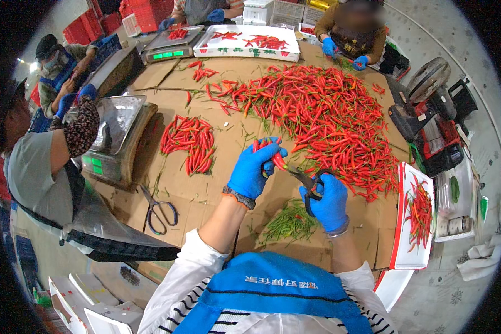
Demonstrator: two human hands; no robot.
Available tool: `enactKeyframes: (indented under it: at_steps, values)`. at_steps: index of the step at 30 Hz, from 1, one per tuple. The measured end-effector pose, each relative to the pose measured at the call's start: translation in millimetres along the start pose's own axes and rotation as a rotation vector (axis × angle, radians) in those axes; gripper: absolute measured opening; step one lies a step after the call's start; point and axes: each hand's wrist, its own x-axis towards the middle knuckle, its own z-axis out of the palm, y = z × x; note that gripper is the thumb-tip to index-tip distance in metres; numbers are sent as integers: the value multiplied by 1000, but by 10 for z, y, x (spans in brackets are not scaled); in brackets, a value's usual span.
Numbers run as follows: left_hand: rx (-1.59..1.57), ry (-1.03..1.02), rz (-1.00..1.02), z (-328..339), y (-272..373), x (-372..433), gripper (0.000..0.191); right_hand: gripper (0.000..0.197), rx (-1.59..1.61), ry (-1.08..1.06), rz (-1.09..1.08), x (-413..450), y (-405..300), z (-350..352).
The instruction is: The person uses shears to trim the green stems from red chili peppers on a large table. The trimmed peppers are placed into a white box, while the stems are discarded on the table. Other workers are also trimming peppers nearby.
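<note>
My left hand, in a blue glove, holds a few red chili peppers near the middle of the cardboard-covered table. In my gloved right hand is a pair of black-handled scissors, its blades reaching the stem end of a held pepper. A large heap of red chili peppers spreads beyond my hands. Left of them, a smaller group of peppers lies roughly lined up. Cut green stems form a pile below my hands. Another pair of scissors rests on the cardboard at left.
A white foam tray with peppers stands at the right edge. Weighing scales are at left and another at the far side, beside a white tray. Co-workers stand around the table; a fan is at right.
</note>
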Motion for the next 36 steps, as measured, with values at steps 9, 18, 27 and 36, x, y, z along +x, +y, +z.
enactKeyframes:
  at_steps: [9, 18, 27, 36]
  values:
    - [-28, 7, -24, -25, -40, 50, 33, 29, -39, 37, -66, 40, 12, 57]
    - [296, 141, 122, -408, -32, 279, 29, 24, 17, -5, 242, -132, 177, 148]
    - [1692, 720, 178, -2438, 1057, 645, 51, 26, -177, 249, 531, -749, 1101, -278]
    - [1648, 12, 572, -1096, 273, 985, 24, 28, -522, 246, 730, -1390, 1662, -438]
